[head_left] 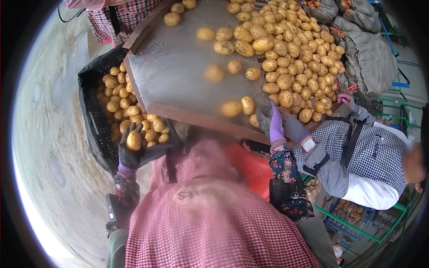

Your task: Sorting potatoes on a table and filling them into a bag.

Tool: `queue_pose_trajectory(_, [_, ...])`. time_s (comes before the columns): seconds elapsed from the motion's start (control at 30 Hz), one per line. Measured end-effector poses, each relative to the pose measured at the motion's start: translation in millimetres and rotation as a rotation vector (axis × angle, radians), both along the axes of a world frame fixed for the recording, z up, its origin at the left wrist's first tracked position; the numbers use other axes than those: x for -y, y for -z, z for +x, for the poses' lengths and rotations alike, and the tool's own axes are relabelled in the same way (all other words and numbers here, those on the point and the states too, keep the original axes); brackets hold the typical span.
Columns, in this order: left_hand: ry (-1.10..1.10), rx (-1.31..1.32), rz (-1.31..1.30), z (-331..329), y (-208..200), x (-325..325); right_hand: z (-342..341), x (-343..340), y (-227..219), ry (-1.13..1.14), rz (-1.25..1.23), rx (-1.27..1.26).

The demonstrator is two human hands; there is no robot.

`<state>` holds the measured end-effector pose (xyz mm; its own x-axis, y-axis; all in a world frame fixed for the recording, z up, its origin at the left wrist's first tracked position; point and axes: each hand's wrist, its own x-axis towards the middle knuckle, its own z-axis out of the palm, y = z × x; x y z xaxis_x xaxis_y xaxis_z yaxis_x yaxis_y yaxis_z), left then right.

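- Potato (134, 140) is lying in your gloved left hand (130, 151), fingers cupping it, directly above the black crate (91, 117) holding more potatoes.
- Your right hand (273, 121) is resting at the metal sorting table's (174, 76) near edge, fingers extended, touching loose potatoes (292, 58).
- A co-worker's gloved hand (292, 127) is reaching in just beside yours.
- Filled sacks (368, 58) are lying beyond the pile.
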<state>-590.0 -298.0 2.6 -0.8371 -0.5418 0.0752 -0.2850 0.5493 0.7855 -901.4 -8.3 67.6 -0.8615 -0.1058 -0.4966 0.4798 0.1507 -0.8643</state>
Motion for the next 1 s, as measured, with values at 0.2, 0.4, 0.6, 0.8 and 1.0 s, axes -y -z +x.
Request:
queue_pose_trajectory(0.2, [0.115,-0.236,0.488,-71,-60,-50,-17,15,28,-1.060,0.989,-0.793])
queue_pose_trajectory(0.4, [0.261,-0.162,0.830,-87,-50,-67,-4,16,-16,-0.593,-0.211,-0.278])
queue_pose_trajectory(0.6, [0.367,-0.049,0.526,-101,-55,-66,17,41,-43,-0.151,-0.691,0.407])
queue_pose_trajectory(0.8, [-0.068,-0.209,0.809,-56,-39,-44,76,112,-39,-0.951,-0.496,0.661])
queue_pose_trajectory(1.0, [-0.460,-0.587,1.327,13,-74,-17,157,161,29,-1.124,-0.491,0.657])
